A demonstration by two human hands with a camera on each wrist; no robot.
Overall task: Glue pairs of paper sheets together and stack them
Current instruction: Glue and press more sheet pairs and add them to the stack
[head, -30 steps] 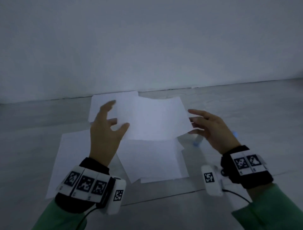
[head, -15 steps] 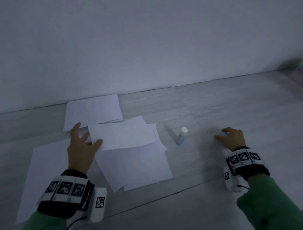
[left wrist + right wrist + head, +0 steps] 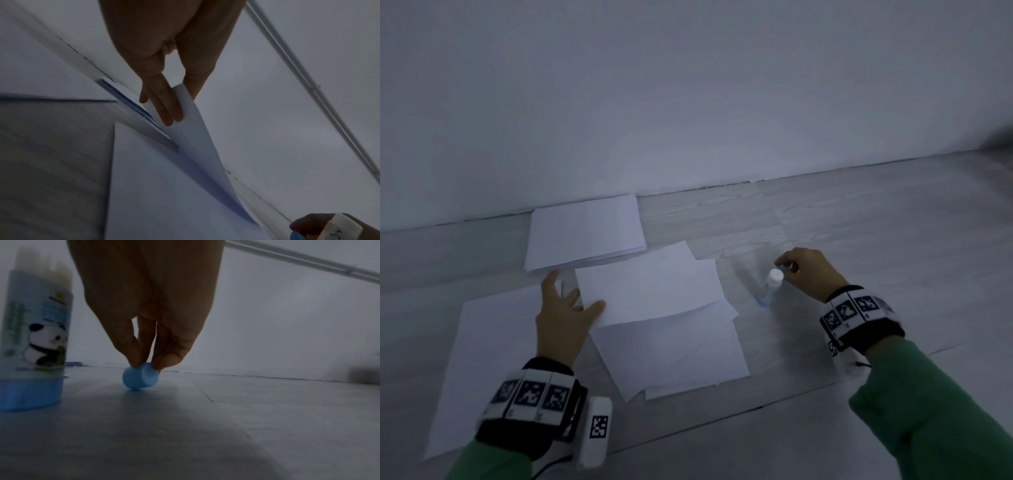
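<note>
My left hand (image 3: 585, 308) pinches the left edge of a white paper sheet (image 3: 650, 287), thumb on top and fingers (image 3: 168, 113) underneath, and holds it just above a loose pile of sheets (image 3: 674, 356) on the floor. An uncapped glue stick (image 3: 770, 286) with a blue base and a panda label (image 3: 35, 337) stands to the right of the pile. My right hand (image 3: 789, 265) is right behind its top and pinches the small blue cap (image 3: 140, 376) between the fingertips, low over the floor.
A neat stack of sheets (image 3: 585, 233) lies at the back by the white wall (image 3: 688, 102). A large white sheet (image 3: 489, 359) lies on the floor to the left, under my left wrist. Grey wood-pattern floor (image 3: 876, 240) stretches to the right.
Both hands held the sheet up a second ago. The right hand let go, reached right to the cap, then came back left to the glue stick. The left hand lowered the sheet over the pile.
</note>
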